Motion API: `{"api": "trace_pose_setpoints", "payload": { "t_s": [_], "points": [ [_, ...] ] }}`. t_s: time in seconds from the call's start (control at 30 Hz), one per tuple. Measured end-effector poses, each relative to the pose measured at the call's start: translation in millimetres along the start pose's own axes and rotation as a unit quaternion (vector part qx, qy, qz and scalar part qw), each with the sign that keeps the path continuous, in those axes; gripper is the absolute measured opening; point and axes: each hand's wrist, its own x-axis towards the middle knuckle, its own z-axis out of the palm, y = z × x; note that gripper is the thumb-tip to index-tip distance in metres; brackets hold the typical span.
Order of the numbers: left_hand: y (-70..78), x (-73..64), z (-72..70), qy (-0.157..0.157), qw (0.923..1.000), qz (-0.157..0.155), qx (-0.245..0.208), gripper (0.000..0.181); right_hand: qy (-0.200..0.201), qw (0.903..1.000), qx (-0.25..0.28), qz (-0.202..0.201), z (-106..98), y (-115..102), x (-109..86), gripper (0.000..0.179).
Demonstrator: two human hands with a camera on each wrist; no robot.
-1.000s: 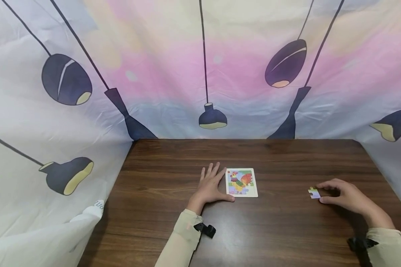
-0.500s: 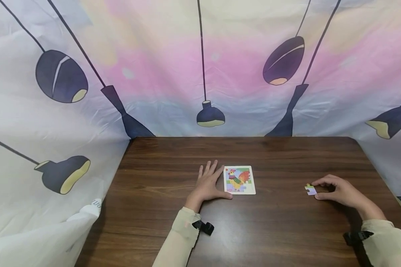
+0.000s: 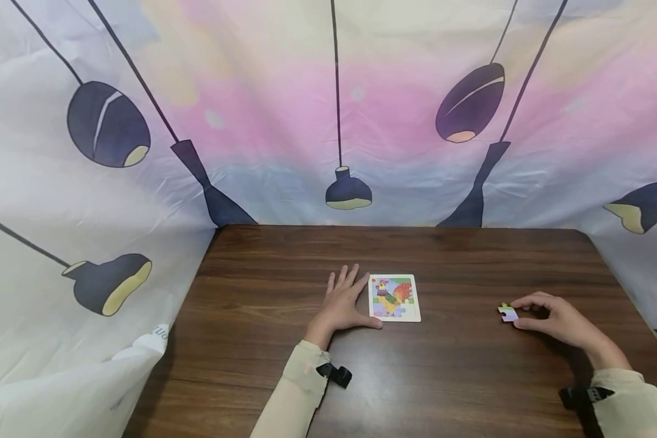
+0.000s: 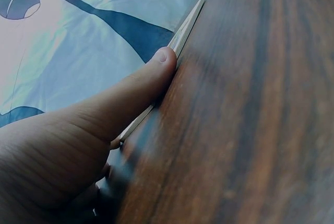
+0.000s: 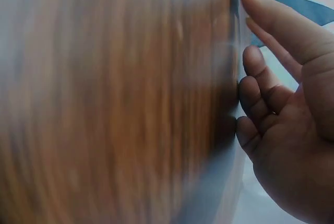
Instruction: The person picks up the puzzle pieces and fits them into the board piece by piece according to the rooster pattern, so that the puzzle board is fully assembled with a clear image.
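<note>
A square jigsaw board with a rooster picture and a pale frame lies mid-table; its lower right corner shows a bare pale space. My left hand rests at its left side, fingers spread, with index fingertip by the upper left corner and thumb along the lower edge. In the left wrist view, the thumb touches the board's thin edge. Farther right, my right hand pinches a lilac and green puzzle piece between thumb and index finger. The right wrist view hides this piece.
The brown wood-grain table reaches back to a hanging cloth printed with lamps. More cloth drapes over the table's left side. Dark straps with small black devices circle both wrists.
My right hand and the puzzle piece have shifted slightly left, toward the board. My left hand stays in place at the board. The head view has moved a little.
</note>
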Motion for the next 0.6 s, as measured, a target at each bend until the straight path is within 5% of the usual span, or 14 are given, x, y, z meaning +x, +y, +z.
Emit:
{"api": "trace_pose_setpoints", "payload": {
  "t_s": [0.6],
  "points": [
    [-1.7, 0.9, 2.2, 0.005, 1.0000, 0.003, 0.005, 0.123, -0.033, 0.9975, 0.063, 0.000, 40.9, -46.3, 43.9, 0.030]
  ]
}}
